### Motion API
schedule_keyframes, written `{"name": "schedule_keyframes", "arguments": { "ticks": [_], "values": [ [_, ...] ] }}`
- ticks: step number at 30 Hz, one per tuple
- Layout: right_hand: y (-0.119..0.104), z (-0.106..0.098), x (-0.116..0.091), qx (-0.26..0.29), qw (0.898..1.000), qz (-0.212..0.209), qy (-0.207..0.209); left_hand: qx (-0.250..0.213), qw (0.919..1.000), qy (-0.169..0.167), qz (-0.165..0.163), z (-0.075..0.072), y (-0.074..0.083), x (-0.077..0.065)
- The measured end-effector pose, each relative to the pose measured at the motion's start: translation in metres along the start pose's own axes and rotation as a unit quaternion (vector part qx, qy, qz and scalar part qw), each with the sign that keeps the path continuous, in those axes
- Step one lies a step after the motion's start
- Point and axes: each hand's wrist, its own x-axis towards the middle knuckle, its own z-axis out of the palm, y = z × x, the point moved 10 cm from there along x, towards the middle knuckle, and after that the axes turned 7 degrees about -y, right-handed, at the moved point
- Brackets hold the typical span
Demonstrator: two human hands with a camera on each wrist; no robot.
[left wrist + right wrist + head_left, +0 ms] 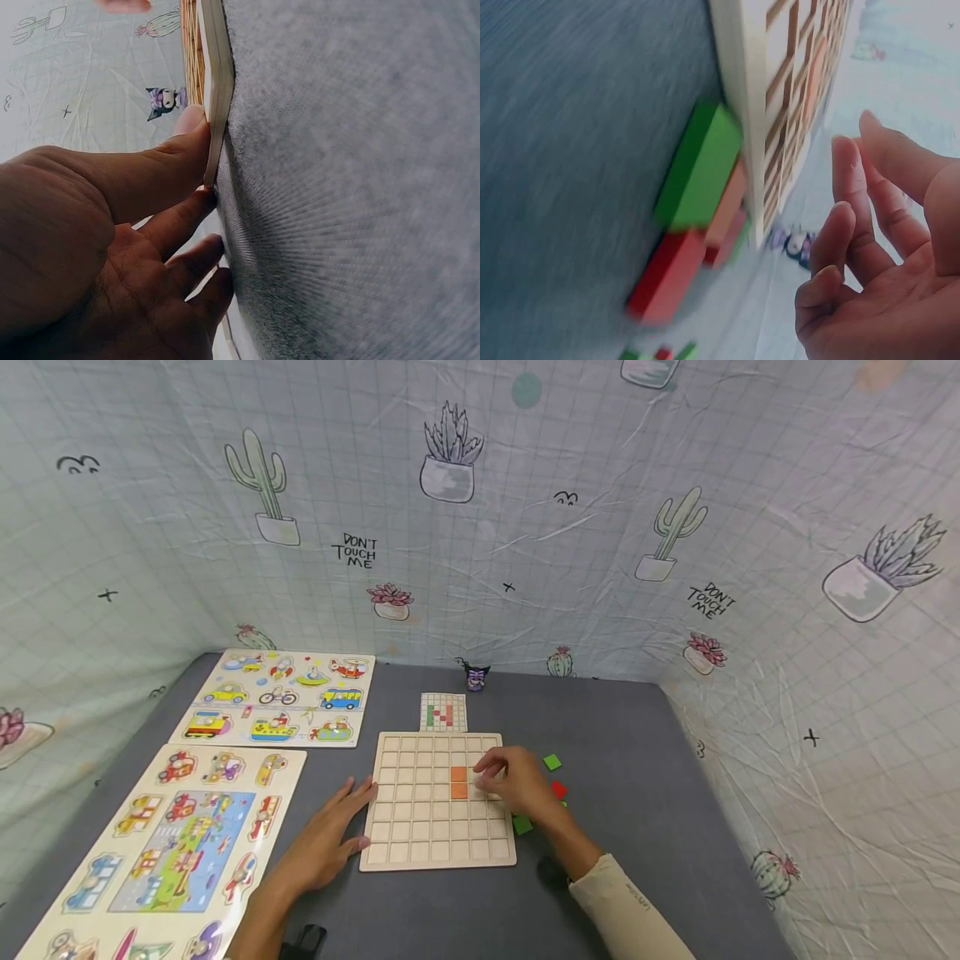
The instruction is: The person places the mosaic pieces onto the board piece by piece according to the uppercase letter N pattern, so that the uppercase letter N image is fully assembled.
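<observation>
A square wooden grid board (412,862) lies on the grey table, with two orange squares (458,773) one above the other in its cells. My left hand (322,843) rests at the board's left edge, thumb and fingertips touching it; the left wrist view shows the thumb (165,161) against the rim. Over the board's right part hovers my right hand (517,781), fingers loosely bent just right of the orange squares. In the right wrist view, nothing shows between its thumb and fingertips. Beside the board's right edge lie green blocks (701,165) and red blocks (666,277).
Behind the board lies a small pattern card (443,712) with a coloured grid. A small dark figurine (476,677) stands at the back. Two wooden picture puzzles lie to the left, a vehicle one (277,700) behind a larger one (180,852). Printed cloth hangs around the table.
</observation>
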Motion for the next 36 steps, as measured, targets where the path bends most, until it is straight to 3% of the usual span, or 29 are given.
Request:
{"name": "schedule_keyframes", "arguments": {
  "ticks": [5, 11, 19, 25, 36],
  "values": [
    [0.011, -0.020, -0.014, -0.004, 1.000, 0.007, 0.030, 0.004, 1.0000, -0.001, 0.001, -0.001, 0.000, -0.001],
    [0.029, -0.033, -0.027, -0.013, 0.999, 0.009, 0.031, 0.005, 1.0000, -0.006, -0.001, 0.000, 0.002, 0.000],
    [0.042, -0.031, -0.038, -0.048, 0.998, 0.025, 0.020, 0.006, 1.0000, -0.006, -0.002, 0.000, 0.003, 0.001],
    [0.035, -0.027, -0.040, -0.106, 0.994, 0.001, 0.031, 0.011, 0.9999, -0.006, -0.003, -0.001, 0.003, 0.000],
    [0.036, -0.026, -0.043, -0.117, 0.993, -0.007, 0.019, 0.006, 1.0000, -0.004, -0.001, -0.001, 0.004, -0.001]
  ]
}}
